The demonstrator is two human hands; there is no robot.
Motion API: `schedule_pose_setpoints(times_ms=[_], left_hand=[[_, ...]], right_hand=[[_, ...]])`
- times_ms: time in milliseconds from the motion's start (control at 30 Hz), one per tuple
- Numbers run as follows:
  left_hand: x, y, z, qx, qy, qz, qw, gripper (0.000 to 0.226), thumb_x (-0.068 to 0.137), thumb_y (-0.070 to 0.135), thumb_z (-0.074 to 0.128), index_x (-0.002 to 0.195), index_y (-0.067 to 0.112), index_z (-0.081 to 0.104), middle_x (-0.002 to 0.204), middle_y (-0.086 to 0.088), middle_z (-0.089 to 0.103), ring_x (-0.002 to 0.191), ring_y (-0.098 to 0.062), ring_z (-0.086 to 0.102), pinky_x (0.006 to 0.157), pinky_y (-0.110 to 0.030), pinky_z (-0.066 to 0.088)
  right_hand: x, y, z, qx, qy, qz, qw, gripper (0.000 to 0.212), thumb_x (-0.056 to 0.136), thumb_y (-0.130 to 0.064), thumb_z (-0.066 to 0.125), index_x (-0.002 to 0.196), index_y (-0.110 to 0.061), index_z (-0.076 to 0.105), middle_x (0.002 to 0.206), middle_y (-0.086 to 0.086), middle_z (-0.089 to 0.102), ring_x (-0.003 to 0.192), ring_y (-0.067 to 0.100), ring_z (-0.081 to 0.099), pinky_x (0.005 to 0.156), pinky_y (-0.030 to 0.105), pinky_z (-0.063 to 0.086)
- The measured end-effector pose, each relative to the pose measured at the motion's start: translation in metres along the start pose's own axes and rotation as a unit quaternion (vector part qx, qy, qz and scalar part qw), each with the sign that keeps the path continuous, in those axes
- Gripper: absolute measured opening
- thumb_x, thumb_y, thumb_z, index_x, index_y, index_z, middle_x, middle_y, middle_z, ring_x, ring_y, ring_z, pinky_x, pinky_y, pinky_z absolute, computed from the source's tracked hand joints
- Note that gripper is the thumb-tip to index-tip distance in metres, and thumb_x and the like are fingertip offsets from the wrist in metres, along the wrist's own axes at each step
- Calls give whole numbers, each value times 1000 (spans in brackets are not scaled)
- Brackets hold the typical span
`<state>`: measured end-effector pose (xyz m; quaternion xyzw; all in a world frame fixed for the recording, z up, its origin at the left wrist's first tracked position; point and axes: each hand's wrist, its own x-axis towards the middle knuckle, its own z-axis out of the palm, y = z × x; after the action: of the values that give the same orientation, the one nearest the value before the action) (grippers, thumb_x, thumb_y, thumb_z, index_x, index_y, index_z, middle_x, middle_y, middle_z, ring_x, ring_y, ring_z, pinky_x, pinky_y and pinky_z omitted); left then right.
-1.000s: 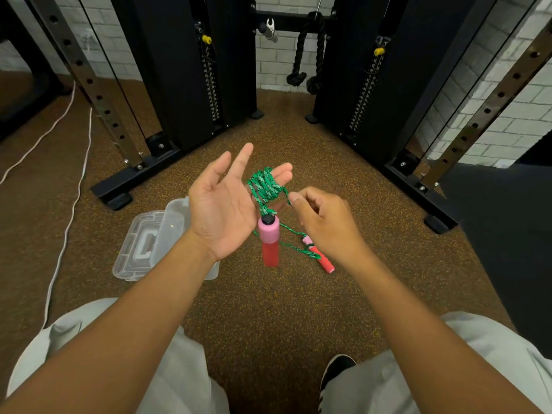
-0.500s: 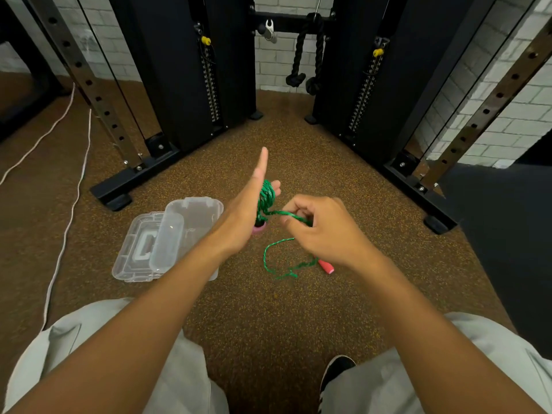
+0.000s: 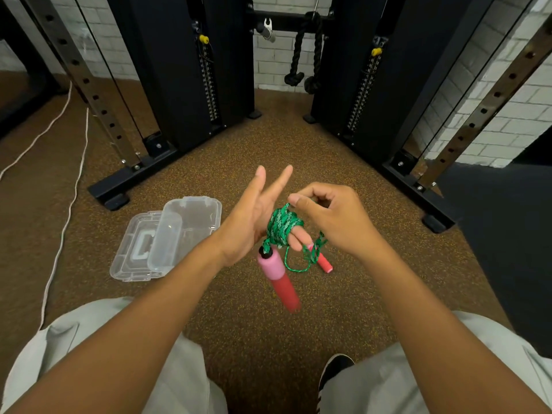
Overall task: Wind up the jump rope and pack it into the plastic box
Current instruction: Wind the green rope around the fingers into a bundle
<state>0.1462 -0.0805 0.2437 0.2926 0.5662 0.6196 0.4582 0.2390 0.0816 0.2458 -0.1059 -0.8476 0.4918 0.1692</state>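
Note:
The green jump rope (image 3: pixel 282 225) is coiled in several turns around two fingers of my left hand (image 3: pixel 254 216), whose other fingers point up and apart. One pink and red handle (image 3: pixel 279 277) dangles from the coil, blurred. My right hand (image 3: pixel 331 216) pinches the free strand just right of the coil. The slack loops down to the second red handle (image 3: pixel 322 259) lying on the floor. The clear plastic box (image 3: pixel 191 216) stands open on the floor to the left, its lid (image 3: pixel 140 249) lying beside it.
Black frames of a cable machine (image 3: pixel 191 85) flank the brown speckled floor ahead, with base feet at left (image 3: pixel 113 195) and right (image 3: pixel 433 222). A white cord (image 3: pixel 64 222) runs along the left. My knees and a black shoe (image 3: pixel 334 369) are at the bottom.
My left hand turned from edge-on back toward palm-up, and the hanging handle swung back into sight. My right hand carried the strand up over the coil, adding a turn; less slack lies on the floor.

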Motion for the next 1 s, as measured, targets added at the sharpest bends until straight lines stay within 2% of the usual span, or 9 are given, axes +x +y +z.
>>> schedule_pose_setpoints(times_ms=[67, 167, 233, 333, 533, 667, 800, 900, 1000], left_hand=[[-2, 3, 0, -45, 16, 19, 999, 85, 88, 83, 11, 162, 42, 17, 142, -43, 48, 105, -30, 73, 98, -40, 50], [-4, 4, -3, -97, 32, 42, 994, 82, 93, 77, 7, 164, 38, 14, 108, -30, 70, 87, -25, 74, 90, -34, 52], [-3, 3, -6, -130, 47, 59, 989, 80, 93, 78, 10, 163, 40, 11, 116, -26, 72, 103, -28, 73, 106, -42, 42], [0, 4, -9, -158, 67, 66, 983, 74, 95, 76, 14, 162, 46, 7, 142, -25, 61, 133, -31, 61, 119, -50, 29], [6, -2, -17, -127, 113, 73, 983, 65, 98, 74, 17, 159, 54, 6, 155, -15, 50, 140, -22, 53, 123, -52, 25], [11, -4, -25, -6, 175, 68, 982, 61, 100, 72, 11, 158, 55, 3, 160, -14, 43, 140, -19, 52, 118, -42, 27], [11, -9, -22, 200, 186, 25, 962, 70, 79, 90, 7, 145, 74, -5, 157, 5, 49, 129, -29, 61, 96, -38, 50], [7, -10, -18, 274, 180, -1, 945, 61, 82, 88, 1, 141, 79, -8, 142, 14, 58, 103, -27, 69, 80, -44, 60], [2, -12, -13, 321, 139, -31, 937, 58, 88, 84, -2, 145, 75, -6, 115, 9, 66, 83, -26, 64, 67, -31, 53]], right_hand=[[0, 3, 1, 32, -3, 26, 999, 18, 98, -26, 69, 90, -13, 78, 57, -15, 57, 49, -2, 43, 52, 11, 34], [-1, 8, 8, 51, -23, 65, 996, 20, 102, -20, 63, 90, -12, 76, 59, -15, 61, 50, -4, 45, 53, 14, 36], [-4, 9, 15, 26, -55, 81, 995, 24, 104, -16, 58, 85, -24, 72, 61, -15, 65, 53, 1, 49, 52, 23, 41], [-7, 10, 24, -48, -84, 89, 991, 29, 101, -19, 60, 77, -35, 63, 73, 4, 71, 63, 30, 62, 66, 54, 59], [-9, 9, 27, -100, -154, 85, 979, 11, 101, -23, 64, 93, -29, 68, 74, 8, 75, 70, 26, 74, 74, 50, 63], [-11, 3, 19, -110, -166, 57, 978, 11, 100, -24, 64, 95, -24, 73, 71, -5, 70, 54, 10, 62, 65, 41, 63], [-9, -2, 10, -154, -110, 8, 982, 12, 97, -30, 65, 95, -29, 77, 70, -14, 68, 50, 2, 49, 62, 32, 54], [-8, -7, 3, -148, -85, -3, 985, 10, 96, -27, 68, 100, -31, 77, 70, -27, 68, 53, 11, 55, 57, 33, 52], [-9, -10, -2, -126, -82, -19, 989, 8, 95, -25, 70, 98, -29, 76, 75, -31, 71, 65, 25, 70, 68, 42, 61]])
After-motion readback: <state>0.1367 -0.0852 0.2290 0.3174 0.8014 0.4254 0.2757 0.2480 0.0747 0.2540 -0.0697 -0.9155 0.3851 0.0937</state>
